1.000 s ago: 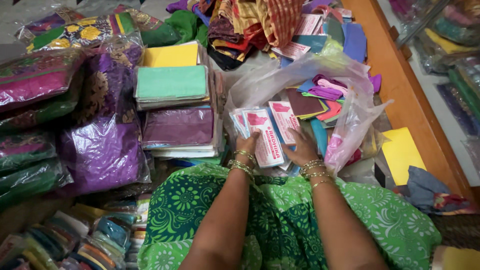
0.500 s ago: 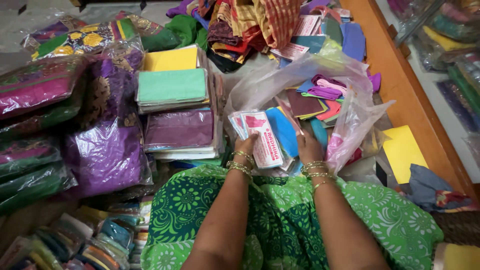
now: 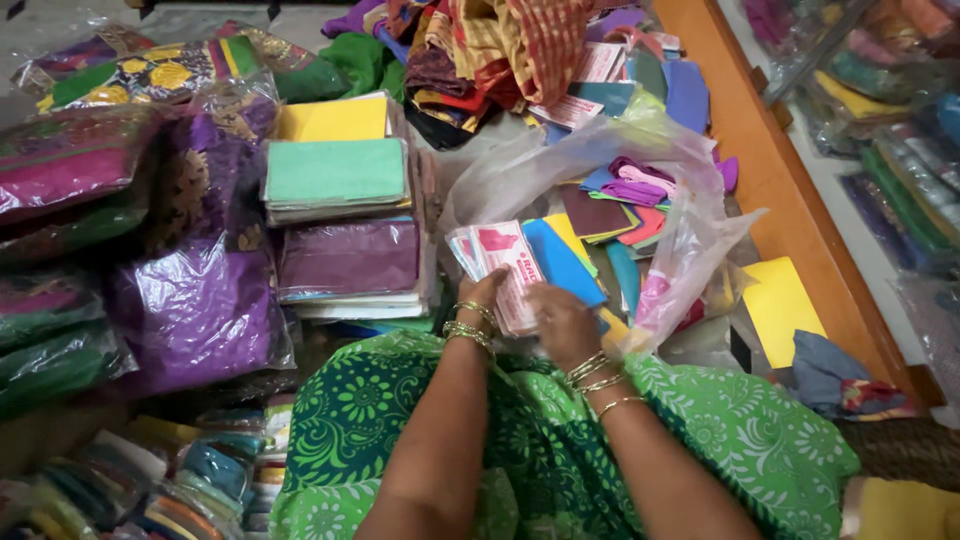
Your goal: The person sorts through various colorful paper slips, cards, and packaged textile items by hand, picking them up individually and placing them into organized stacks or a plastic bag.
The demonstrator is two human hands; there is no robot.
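Holding packets (image 3: 497, 262), both hands (image 3: 483, 292) (image 3: 562, 322) grip them, clear bag (image 3: 690, 235) beside, fabric stacks (image 3: 345, 215) left.

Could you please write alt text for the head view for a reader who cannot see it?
A person's left hand and right hand grip a fanned bundle of flat white-and-pink packets over a clear plastic bag of coloured folded cloth pieces. Wrapped purple fabric lies left.

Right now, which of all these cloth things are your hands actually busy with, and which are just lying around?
In hand:
- left hand and right hand on the fan of flat packets
- blue packet among them
- clear plastic bag of folded cloth pieces

Lying about:
- stack of packed fabrics
- purple wrapped bundle
- heap of loose cloths
- yellow sheet
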